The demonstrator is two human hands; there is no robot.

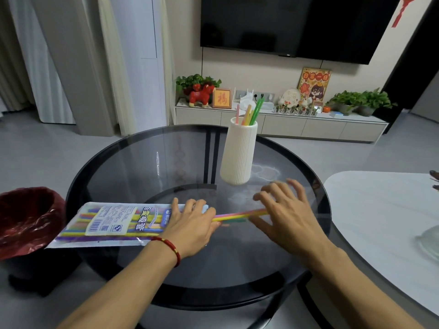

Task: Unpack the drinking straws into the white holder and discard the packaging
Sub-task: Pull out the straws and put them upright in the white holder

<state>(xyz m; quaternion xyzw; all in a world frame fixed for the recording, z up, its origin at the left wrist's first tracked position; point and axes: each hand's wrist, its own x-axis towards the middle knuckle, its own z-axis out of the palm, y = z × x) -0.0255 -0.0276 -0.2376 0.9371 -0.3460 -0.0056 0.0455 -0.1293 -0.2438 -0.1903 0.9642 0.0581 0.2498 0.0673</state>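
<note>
A clear plastic packet of coloured drinking straws lies flat on the round glass table, its left end overhanging the rim. My left hand presses on the packet's open right end. A few straws stick out of that end to the right, and my right hand, blurred, pinches them with the other fingers spread. The ribbed white holder stands upright behind my hands with several straws in it.
A bin lined with a dark red bag stands on the floor left of the table. A white tabletop adjoins on the right, with a glass dish at its edge. A TV and a low cabinet are behind.
</note>
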